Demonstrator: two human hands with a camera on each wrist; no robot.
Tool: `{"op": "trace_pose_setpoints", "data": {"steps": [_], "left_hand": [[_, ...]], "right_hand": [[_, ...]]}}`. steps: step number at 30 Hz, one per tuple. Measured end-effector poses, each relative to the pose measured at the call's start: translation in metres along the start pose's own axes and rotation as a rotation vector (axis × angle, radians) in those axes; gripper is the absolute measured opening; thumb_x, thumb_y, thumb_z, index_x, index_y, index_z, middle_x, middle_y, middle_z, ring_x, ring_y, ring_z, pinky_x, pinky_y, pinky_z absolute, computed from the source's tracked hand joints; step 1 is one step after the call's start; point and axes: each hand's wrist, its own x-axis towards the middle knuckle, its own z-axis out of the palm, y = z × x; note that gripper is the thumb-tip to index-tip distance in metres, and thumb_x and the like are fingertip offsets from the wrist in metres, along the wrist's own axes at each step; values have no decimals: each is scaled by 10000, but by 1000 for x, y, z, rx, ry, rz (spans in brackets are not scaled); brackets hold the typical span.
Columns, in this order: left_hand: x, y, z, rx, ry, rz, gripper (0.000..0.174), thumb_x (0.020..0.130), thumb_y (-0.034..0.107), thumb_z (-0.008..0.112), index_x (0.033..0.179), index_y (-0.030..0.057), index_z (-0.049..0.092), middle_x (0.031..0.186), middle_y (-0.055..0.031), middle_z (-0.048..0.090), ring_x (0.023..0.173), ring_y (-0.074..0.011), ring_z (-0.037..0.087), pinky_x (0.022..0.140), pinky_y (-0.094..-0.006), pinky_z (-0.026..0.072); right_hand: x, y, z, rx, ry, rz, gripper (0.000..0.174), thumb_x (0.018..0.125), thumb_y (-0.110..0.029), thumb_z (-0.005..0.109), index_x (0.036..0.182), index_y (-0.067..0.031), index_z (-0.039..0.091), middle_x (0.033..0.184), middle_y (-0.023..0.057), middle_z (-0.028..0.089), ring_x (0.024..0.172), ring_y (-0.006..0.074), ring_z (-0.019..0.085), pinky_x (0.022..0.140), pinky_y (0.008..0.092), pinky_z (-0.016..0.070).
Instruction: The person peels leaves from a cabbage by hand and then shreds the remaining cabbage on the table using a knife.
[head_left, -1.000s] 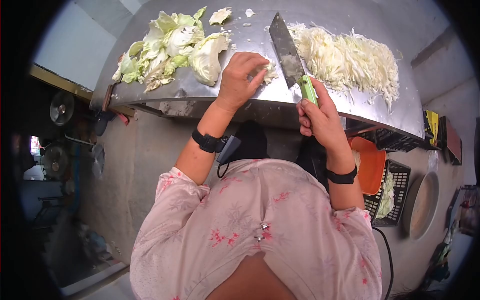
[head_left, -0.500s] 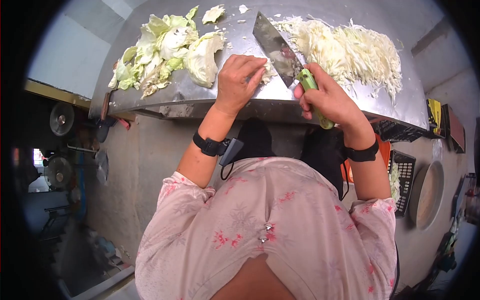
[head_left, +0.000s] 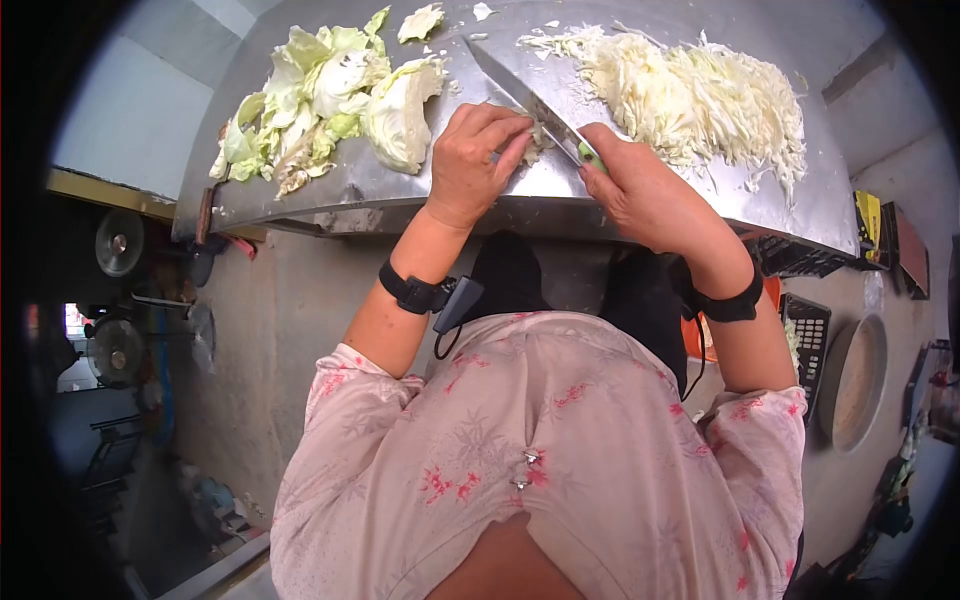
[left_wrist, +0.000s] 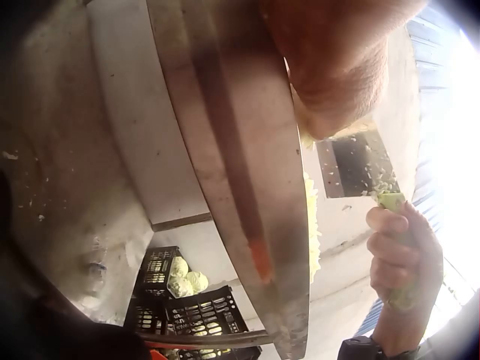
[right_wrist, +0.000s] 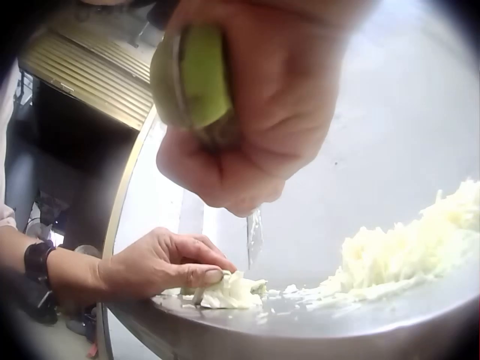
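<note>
in the head view, the left hand (head_left: 473,162), fingers curled, pinches a cabbage piece (head_left: 538,142) toward twelve o'clock; the right hand (head_left: 655,200) grips a cleaver (head_left: 522,95). shredded cabbage (head_left: 700,98) lies toward one, loose leaves (head_left: 325,80) toward eleven.

the left wrist view shows the right hand closed round the green handle (left_wrist: 391,200), toward four.

in the right wrist view, the cabbage piece sits toward six.
</note>
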Motion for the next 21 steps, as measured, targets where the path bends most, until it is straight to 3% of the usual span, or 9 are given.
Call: {"op": "trace_pose_setpoints", "data": {"steps": [2,5,9,12,15,21], "left_hand": [[1,-1,0,-5,-7,-1,200,784,64,782,980,97,763,947,-53,706,867,-244,644,756,-349,523],[0,-4,-2,-5,-39,3,230,780,67,781,1008,100,762,962,-52,706,883,-248,642,773,-352,526],[1,-5,-13,-34,-125,23,321,764,78,783,1081,116,752,1027,-50,705,950,-259,635,822,-359,530],[-2,-8,-16,-66,-146,25,372,755,82,783,1122,125,743,1080,-51,702,1002,-268,628,862,-366,528],[-2,-5,-12,-117,-155,21,384,754,79,782,1133,122,737,1105,-57,700,1027,-275,625,885,-371,525],[3,24,14,-270,-212,74,390,750,43,765,1131,106,714,1142,-85,685,1057,-295,621,923,-379,521]], "right_hand": [[7,20,2,-69,-72,-30,203,1028,-155,494,1189,-32,474,651,55,525,550,130,502,482,310,447],[16,-2,-20,75,-241,271,148,1026,-143,468,1118,-27,462,652,60,541,545,142,501,469,326,463],[27,-2,-29,90,-341,356,158,973,-130,489,1061,2,488,639,62,550,509,150,544,466,313,490],[29,-3,-27,17,-310,308,162,957,-133,502,1034,9,508,630,58,543,499,152,554,470,313,500],[20,-3,-25,-20,-167,229,243,926,-154,523,1015,70,548,738,218,647,561,310,647,601,422,533],[-18,11,-28,-93,26,99,262,939,-120,513,1133,57,513,752,236,648,635,375,657,658,444,530]]}}
